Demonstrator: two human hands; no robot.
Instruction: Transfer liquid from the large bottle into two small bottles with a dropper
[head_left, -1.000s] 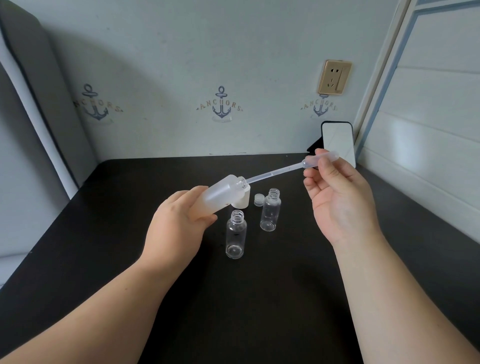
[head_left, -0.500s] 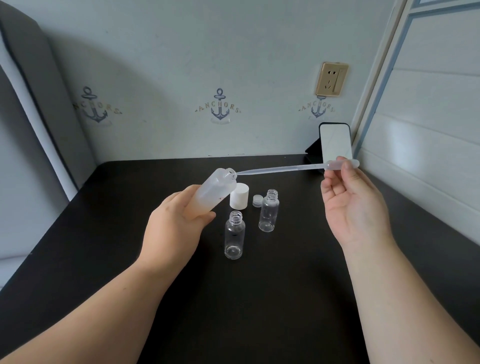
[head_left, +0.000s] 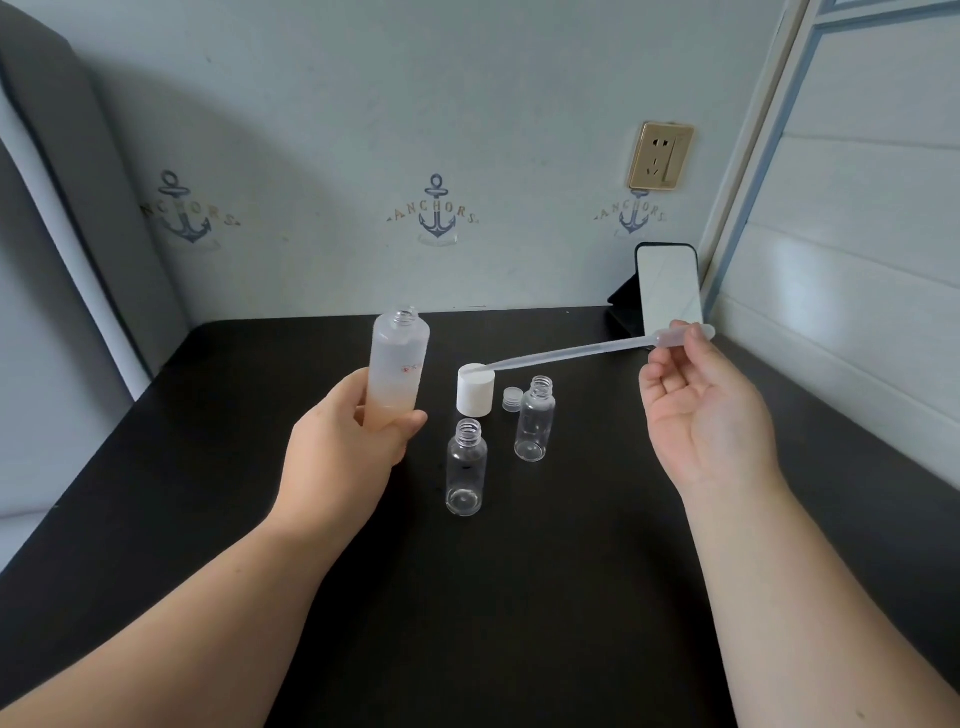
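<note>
While pinched, dropper (head_left: 571, 353) beyond right hand (head_left: 696, 410)

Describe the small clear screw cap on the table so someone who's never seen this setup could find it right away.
Start at the black table and find the white cap near its middle. Just right of it, beside the farther small clear bottle, sits the small clear screw cap. It is the lowest, smallest item there, translucent and ribbed, not opaque white.

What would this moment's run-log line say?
left hand: holds large bottle upright, uncapped | right hand: pinches dropper bulb, tip over white cap | two small bottles: open, look empty
</note>
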